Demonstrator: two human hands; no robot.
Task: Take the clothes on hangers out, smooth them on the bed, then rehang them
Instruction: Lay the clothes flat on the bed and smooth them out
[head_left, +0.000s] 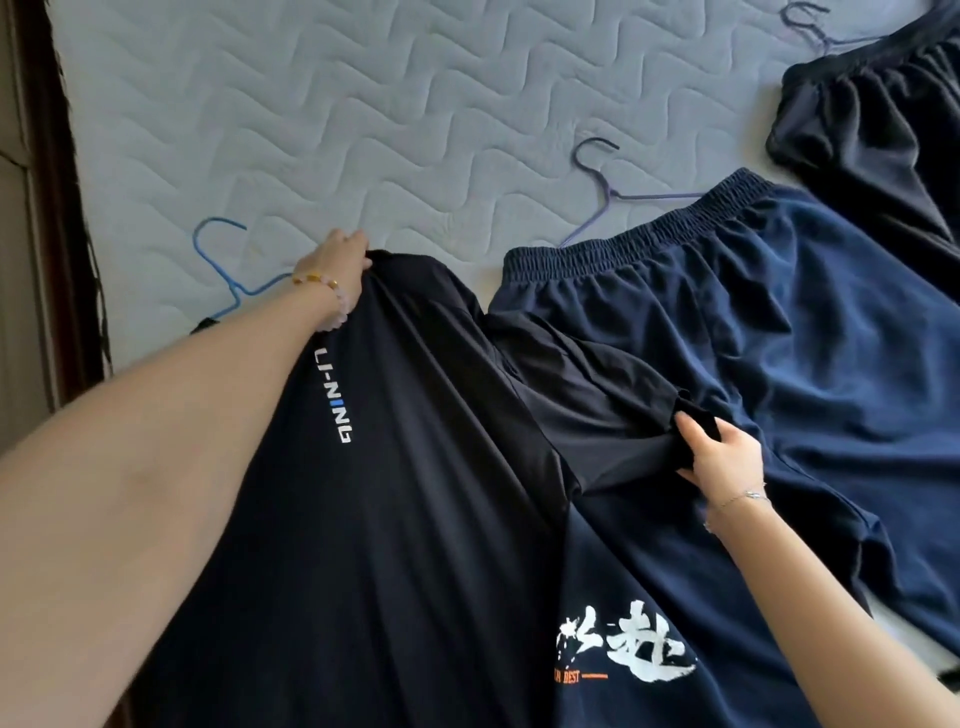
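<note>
The black garment (415, 415) is spread on the bed (363, 104), partly over the navy shorts (779, 338). Its far edge is pinched shut by the left hand (340, 260), apparently to keep the cloth taut; the blue hanger (228, 270) lies just beyond that grip. A loose fold nearer the body is clasped by the right hand (722, 457), seemingly so creases can be drawn out sideways

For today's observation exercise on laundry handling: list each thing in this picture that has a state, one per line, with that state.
Black Li-Ning garment: on the bed, gripped at two edges, wrinkled.
Navy shorts: lying flat, partly under the black garment.
Black shorts: lying flat, on a hanger.
Blue hanger: partly inside the black garment.
Purple hanger: partly under the navy waistband.
Left hand: gripping.
Right hand: gripping.
</note>
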